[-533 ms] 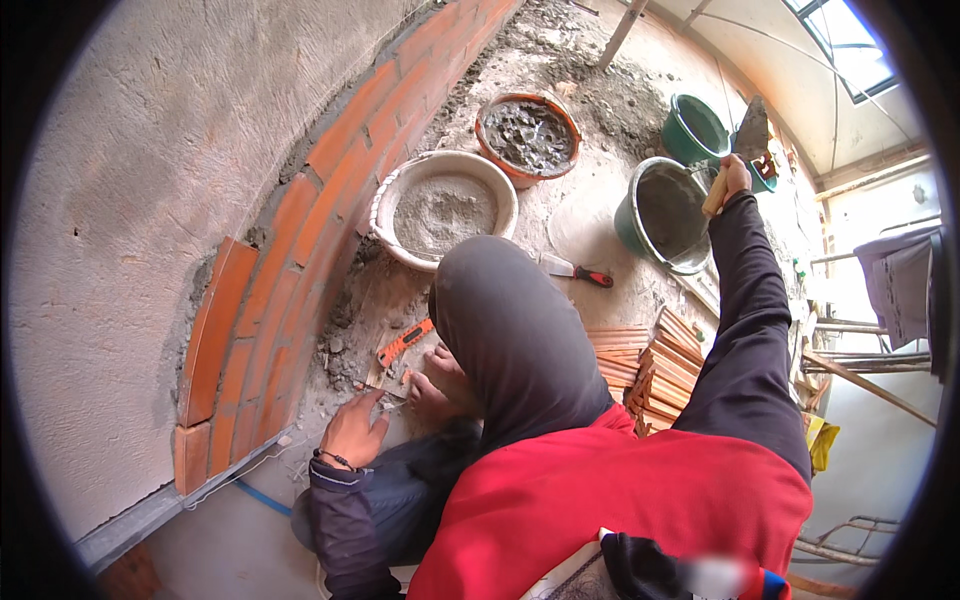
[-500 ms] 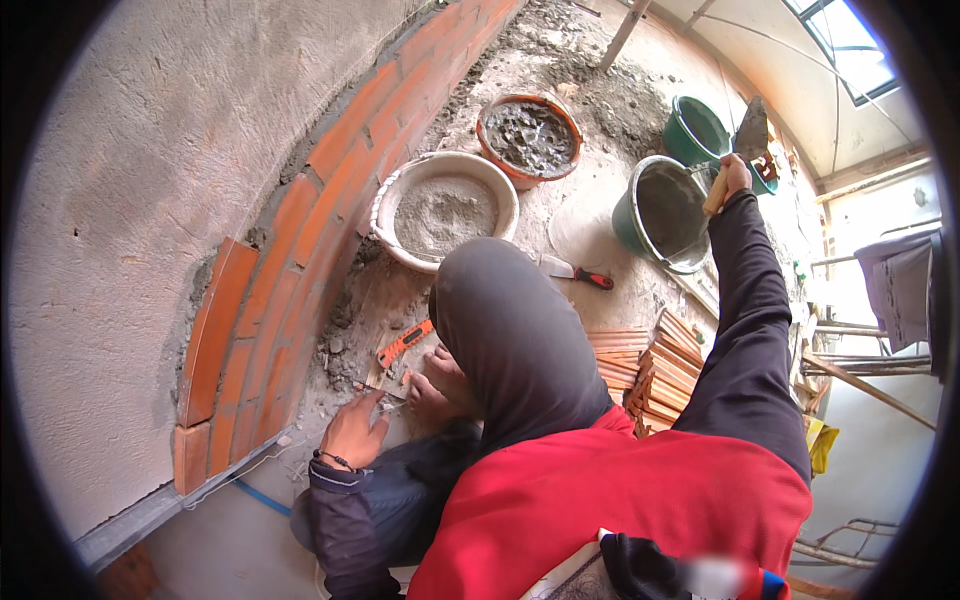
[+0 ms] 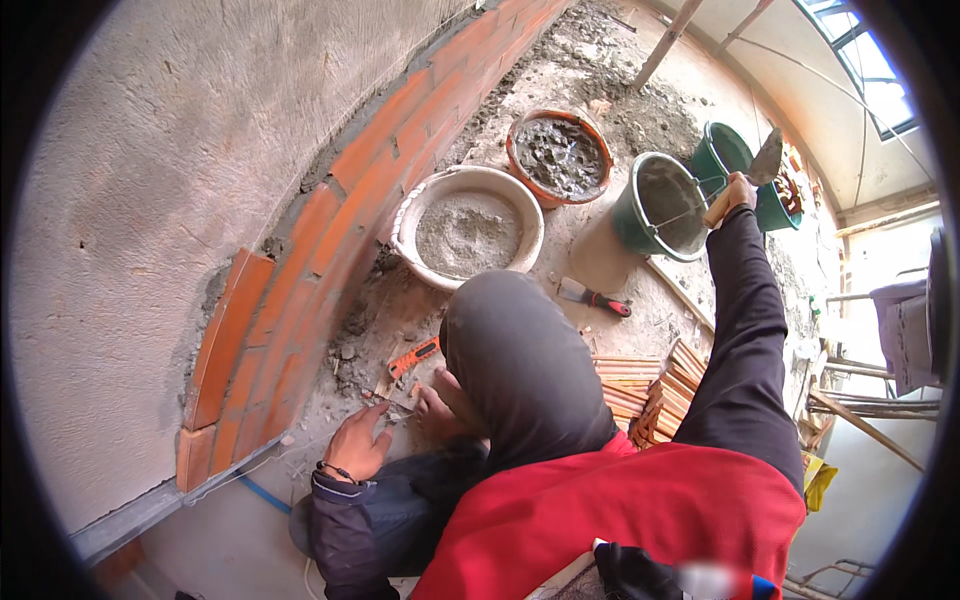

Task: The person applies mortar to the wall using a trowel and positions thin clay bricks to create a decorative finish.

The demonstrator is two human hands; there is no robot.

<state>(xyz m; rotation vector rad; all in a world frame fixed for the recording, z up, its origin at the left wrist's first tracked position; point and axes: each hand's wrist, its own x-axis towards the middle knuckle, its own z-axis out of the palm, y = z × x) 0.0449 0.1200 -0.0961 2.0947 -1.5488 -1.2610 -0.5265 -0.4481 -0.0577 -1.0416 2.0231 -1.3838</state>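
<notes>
My right hand (image 3: 740, 192) is stretched out far to the right, closed on the wooden handle of a pointing trowel (image 3: 767, 158), blade upward. Beside it a green bucket (image 3: 626, 222) holds grey residue; its wire handle reaches toward my fingers, but I cannot tell whether they hook it. My left hand (image 3: 357, 445) hovers low at the left by my bare foot, fingers spread, with small scraps near the fingertips. An orange utility knife (image 3: 413, 357) lies just beyond it. To the right of my knee rests a putty knife (image 3: 603, 302) with a red and black handle.
Along the left wall runs a low orange brick facing (image 3: 330, 230). Ahead stand a white basin (image 3: 403, 240) of grey powder and an orange tub (image 3: 607, 170) of wet mortar. A second green bucket (image 3: 712, 165) stands farther right. Stacked orange strips (image 3: 660, 390) lie beneath my right arm.
The view has shifted, sliding most things right and down in the picture. Compared with the other containers, the nearer green bucket has moved left. My right hand keeps hold of the trowel.
</notes>
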